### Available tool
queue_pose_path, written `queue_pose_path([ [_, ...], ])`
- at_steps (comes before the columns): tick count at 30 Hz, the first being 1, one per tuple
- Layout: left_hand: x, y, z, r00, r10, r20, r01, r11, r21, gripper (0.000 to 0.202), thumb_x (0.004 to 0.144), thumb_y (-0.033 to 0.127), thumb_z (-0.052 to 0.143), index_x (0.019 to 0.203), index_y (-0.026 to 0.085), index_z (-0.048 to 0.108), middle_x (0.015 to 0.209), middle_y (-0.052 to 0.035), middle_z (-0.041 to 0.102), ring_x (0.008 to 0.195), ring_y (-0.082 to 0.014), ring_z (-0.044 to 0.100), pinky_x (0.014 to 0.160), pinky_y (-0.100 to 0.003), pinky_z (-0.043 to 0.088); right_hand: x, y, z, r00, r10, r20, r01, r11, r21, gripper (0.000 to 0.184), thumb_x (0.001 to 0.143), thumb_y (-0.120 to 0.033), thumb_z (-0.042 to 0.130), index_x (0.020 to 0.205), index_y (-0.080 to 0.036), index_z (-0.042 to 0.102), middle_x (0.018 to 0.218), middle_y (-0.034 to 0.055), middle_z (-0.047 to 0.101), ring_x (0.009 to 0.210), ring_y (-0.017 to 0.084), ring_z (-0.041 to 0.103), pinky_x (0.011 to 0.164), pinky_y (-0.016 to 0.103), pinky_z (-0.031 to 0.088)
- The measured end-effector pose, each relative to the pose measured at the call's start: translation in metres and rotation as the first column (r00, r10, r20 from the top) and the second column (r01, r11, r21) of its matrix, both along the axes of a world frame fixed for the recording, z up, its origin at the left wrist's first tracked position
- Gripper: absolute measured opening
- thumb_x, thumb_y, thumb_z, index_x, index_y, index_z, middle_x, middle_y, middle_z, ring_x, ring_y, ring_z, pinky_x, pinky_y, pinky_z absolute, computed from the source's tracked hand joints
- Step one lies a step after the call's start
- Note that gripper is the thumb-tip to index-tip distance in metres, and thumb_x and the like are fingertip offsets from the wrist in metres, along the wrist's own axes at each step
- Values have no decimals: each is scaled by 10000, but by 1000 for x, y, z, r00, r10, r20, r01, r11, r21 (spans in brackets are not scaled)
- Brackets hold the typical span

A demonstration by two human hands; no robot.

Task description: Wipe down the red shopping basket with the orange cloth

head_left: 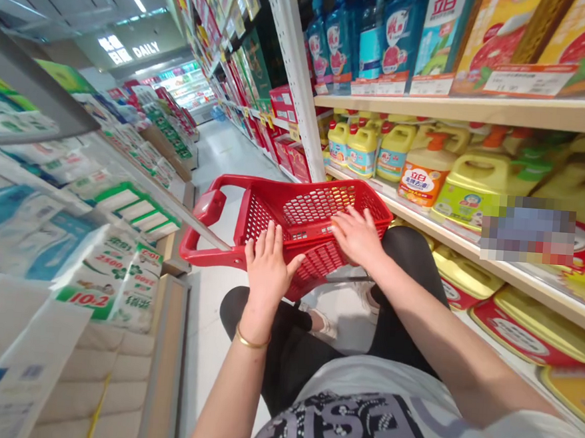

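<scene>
Head view: our left hand point(269, 271), a thin gold bangle point(252, 340) at its wrist, and our right hand point(356, 237) lie with fingers spread on a red plastic mesh shopping basket point(318, 207) (neither one pinches it). The basket, with its long pull handle, stands in the aisle before us, between yellow plastic detergent bottles point(394, 153) on shelves to the right and plastic-wrapped tissue packs point(102, 279) to the left.

"DAILY" on an overhead sign point(146, 49); "立白" on a pump bottle point(420, 176)
</scene>
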State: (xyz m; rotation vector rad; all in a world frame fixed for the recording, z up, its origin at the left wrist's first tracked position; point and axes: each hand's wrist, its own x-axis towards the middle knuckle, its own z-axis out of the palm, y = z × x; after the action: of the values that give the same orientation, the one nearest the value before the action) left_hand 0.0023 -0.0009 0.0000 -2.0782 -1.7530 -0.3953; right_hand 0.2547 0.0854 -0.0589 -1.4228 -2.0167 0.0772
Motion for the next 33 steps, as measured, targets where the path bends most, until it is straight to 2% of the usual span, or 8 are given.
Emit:
queue_pose_path([
  [3,2,-1,-1,1000,1,29,-1,1000,3,848,1059,690,394,1715,159,317,1776,-130,297,1565,-375,425,1325,-581,218,48,11,-8,983,-185,-11,184,980,-70,533,1140,-461,313,1457,-241,680,1590,73,615,1599,369,381,1310,731,146],
  [6,2,0,-3,999,6,39,-7,1000,4,856,1057,702,391,1715,160,317,1781,-118,282,1567,-366,422,1327,-573,212,53,11,-8,958,-286,-38,283,957,-69,567,1138,-445,277,1435,-200,694,1600,89,604,1624,393,321,1306,720,194],
  [9,2,2,-4,999,12,39,-13,1000,2,852,1057,694,398,1712,155,322,1784,-119,273,1559,-369,429,1318,-581,226,7,-3,-2,974,-221,-47,221,975,-3,563,1138,-433,290,1441,-189,698,1607,90,596,1644,381,282,1327,686,184],
  [16,-2,3,-1,1000,15,-3,-15,1000,-8,820,1065,661,387,1705,150,343,1776,-128,289,1520,-384,469,1293,-593,262,-115,-33,18,981,195,0,-195,977,85,541,1143,-406,359,1619,-208,522,1700,54,480,1663,265,261,1376,537,164],
  [20,-2,2,0,1000,2,-16,-2,1000,-13,814,1071,649,381,1708,145,332,1772,-135,297,1520,-386,471,1282,-601,282,-81,-20,12,972,233,39,-236,968,88,531,1147,-430,370,1616,-237,527,1679,55,510,1646,265,309,1364,554,186],
  [27,2,-1,-2,1000,10,-1,-10,999,38,819,1054,657,459,1711,183,336,1759,-139,324,1505,-385,500,1281,-593,303,38,6,-15,989,-146,-29,146,989,30,518,1135,-449,328,1483,-266,665,1602,62,603,1612,365,372,1314,720,198],
  [30,2,0,-4,1000,9,-7,-8,998,65,814,1043,658,494,1698,190,372,1755,-136,329,1507,-385,508,1276,-584,324,30,5,-17,974,-215,-71,221,972,79,530,1128,-428,309,1429,-251,708,1574,91,626,1622,396,342,1292,751,244],
  [33,2,2,-6,1000,20,-8,-20,996,86,804,1036,651,521,1685,193,399,1745,-137,350,1518,-371,504,1273,-572,339,-26,-7,-9,995,-76,-66,85,984,159,475,1117,-420,378,1426,-290,715,1547,89,648,1603,400,383,1293,763,248],
])
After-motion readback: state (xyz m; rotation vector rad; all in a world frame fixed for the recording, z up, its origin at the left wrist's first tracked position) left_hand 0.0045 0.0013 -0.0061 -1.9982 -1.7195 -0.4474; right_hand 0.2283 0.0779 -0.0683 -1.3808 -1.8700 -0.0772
